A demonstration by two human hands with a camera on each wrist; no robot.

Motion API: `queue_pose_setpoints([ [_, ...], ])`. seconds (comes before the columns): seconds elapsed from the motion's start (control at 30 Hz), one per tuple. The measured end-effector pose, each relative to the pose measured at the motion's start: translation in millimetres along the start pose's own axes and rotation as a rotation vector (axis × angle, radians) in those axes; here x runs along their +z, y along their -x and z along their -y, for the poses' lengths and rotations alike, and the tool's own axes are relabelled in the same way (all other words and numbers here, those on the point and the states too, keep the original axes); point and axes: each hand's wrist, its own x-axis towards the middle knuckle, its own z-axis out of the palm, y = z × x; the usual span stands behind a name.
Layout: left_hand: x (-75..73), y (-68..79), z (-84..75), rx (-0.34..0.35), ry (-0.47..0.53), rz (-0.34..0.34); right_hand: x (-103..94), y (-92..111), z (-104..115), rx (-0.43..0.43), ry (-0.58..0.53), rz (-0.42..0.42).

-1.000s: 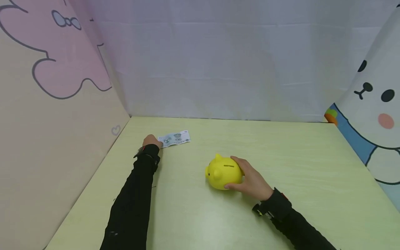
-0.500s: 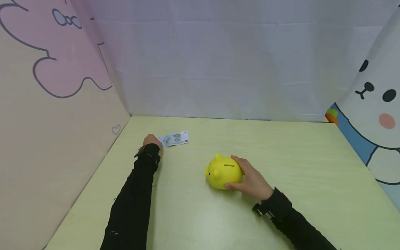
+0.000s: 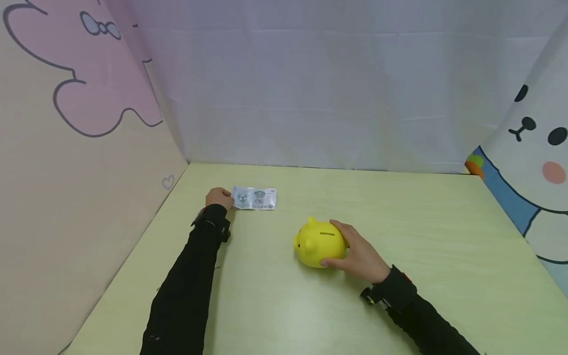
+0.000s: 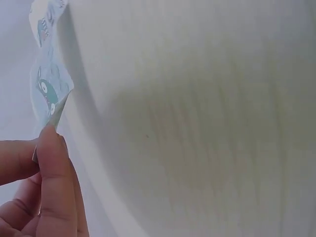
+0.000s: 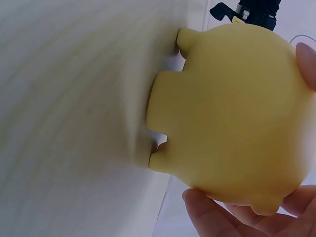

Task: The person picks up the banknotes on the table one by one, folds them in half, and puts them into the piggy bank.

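Observation:
A yellow piggy bank (image 3: 320,245) stands on the table with its coin slot on top and its snout pointing left. My right hand (image 3: 358,254) grips it from behind, thumb on the near side and fingers on the far side. In the right wrist view the piggy bank's (image 5: 237,108) feet are on the tabletop. Farther back on the left, my left hand (image 3: 219,198) pinches one end of a pale blue-white banknote (image 3: 255,198) with printed figures. The left wrist view has the banknote (image 4: 49,91) creased between thumb and fingertip, standing off the tabletop.
The pale wood-grain table (image 3: 399,212) ends at a white cloth backdrop (image 3: 288,98). A printed panel (image 3: 88,197) borders it on the left. A cartoon bear print (image 3: 532,172) hangs at the right. Black bands with small cameras sit on both wrists.
The banknote has turned flatter to my view and shifted slightly right, as the left hand's fingers came into sight. The right hand keeps its grip on the piggy bank.

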Motion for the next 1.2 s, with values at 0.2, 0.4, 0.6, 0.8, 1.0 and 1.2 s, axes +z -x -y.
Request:
queue_pose_setpoints([
  [0.2,-2.3,9.1,-5.4,0.014,0.141,-0.004,-2.3,-0.3,-0.8,0.01,-0.003,0.019],
  [0.4,-3.5,17.4,-8.3,0.02,0.293,0.014,-4.7,-0.7,-0.8,0.006,0.001,0.028],
  [0.6,-0.5,18.1,-9.0,0.029,0.402,0.017,-7.9,-1.6,0.7,0.01,0.005,0.025],
  [0.8,5.0,28.3,-19.2,0.025,0.466,0.009,-10.9,-2.7,0.8,0.012,-0.001,0.03],
  [1.0,7.4,46.2,-36.2,0.035,0.549,0.025,-17.0,-6.7,-2.8,0.009,-0.062,0.027],
  [1.2,11.3,57.1,-49.1,0.067,0.588,0.05,-24.5,-13.1,-4.6,0.001,-0.15,-0.004],
])
